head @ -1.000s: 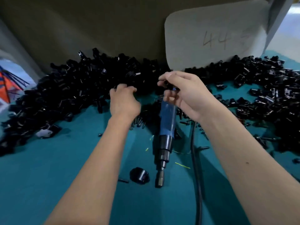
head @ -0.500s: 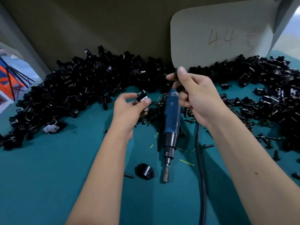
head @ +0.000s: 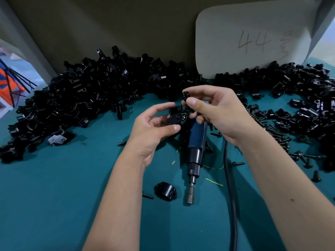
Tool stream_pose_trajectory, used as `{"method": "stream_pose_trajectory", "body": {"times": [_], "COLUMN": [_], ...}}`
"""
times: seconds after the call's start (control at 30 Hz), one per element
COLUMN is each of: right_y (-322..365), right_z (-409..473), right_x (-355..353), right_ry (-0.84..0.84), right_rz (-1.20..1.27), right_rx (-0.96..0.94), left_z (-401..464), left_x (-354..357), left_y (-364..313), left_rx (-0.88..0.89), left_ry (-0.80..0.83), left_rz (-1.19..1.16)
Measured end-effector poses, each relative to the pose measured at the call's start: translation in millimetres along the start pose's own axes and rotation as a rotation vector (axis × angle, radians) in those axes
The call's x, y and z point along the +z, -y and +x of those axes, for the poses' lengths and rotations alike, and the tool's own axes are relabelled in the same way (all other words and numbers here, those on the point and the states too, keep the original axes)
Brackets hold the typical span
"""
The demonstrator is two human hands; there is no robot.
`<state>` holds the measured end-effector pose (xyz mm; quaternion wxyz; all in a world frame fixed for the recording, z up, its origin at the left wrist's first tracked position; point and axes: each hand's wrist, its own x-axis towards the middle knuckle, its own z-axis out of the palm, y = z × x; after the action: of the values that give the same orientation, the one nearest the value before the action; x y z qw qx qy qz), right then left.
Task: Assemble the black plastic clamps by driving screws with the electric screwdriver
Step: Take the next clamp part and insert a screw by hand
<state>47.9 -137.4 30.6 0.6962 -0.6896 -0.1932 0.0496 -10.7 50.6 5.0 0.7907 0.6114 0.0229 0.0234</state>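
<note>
My left hand [head: 154, 129] holds a black plastic clamp part [head: 174, 117] between thumb and fingers above the teal table [head: 54, 196]. My right hand [head: 217, 111] pinches a small black piece [head: 185, 96] at thumb and fingertip, just above the clamp part, while its lower fingers curl round the blue electric screwdriver [head: 195, 142]. The screwdriver hangs bit-down, its metal tip [head: 191, 197] near the table. A black rounded clamp piece [head: 165, 191] lies beside the tip, with a loose screw [head: 148, 196] to its left.
A large heap of black clamp parts [head: 90, 95] spreads across the back left, another heap [head: 299, 105] at the right with loose screws [head: 277, 136]. The screwdriver's black cable [head: 230, 196] runs toward me. A grey card marked 44 [head: 253, 38] leans on the back wall.
My left hand came back from the pile with a clamp part and brought it toward my right hand. My right hand lowered its pinched piece close to that part.
</note>
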Motion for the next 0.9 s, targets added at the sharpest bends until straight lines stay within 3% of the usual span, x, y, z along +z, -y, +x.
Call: {"method": "stream_pose_trajectory", "body": {"times": [0.2, 0.3, 0.53, 0.7, 0.9], "right_y": [-4.0, -4.1, -2.6, -2.8, -11.9], "right_z": [2.5, 2.8, 5.5, 6.0, 6.5], "right_x": [2.9, 4.4, 0.4, 5.1, 3.8], "right_ry": [-0.079, -0.062, -0.193, -0.09, 0.038], "right_rz": [0.028, 0.038, -0.009, -0.085, -0.214], "right_rx": [-0.047, -0.056, -0.156, -0.257, -0.214], "left_z": [5.2, 6.4, 9.1, 7.4, 6.0], "left_x": [1.2, -0.8, -12.2, -2.6, 4.4], "left_y": [-1.1, -2.0, -6.0, -2.1, 1.7], "left_rx": [-0.054, 0.003, 0.103, 0.151, 0.202], "left_ry": [-0.032, -0.04, -0.207, -0.147, -0.034], "left_rz": [-0.264, -0.273, -0.294, -0.1, -0.088]}}
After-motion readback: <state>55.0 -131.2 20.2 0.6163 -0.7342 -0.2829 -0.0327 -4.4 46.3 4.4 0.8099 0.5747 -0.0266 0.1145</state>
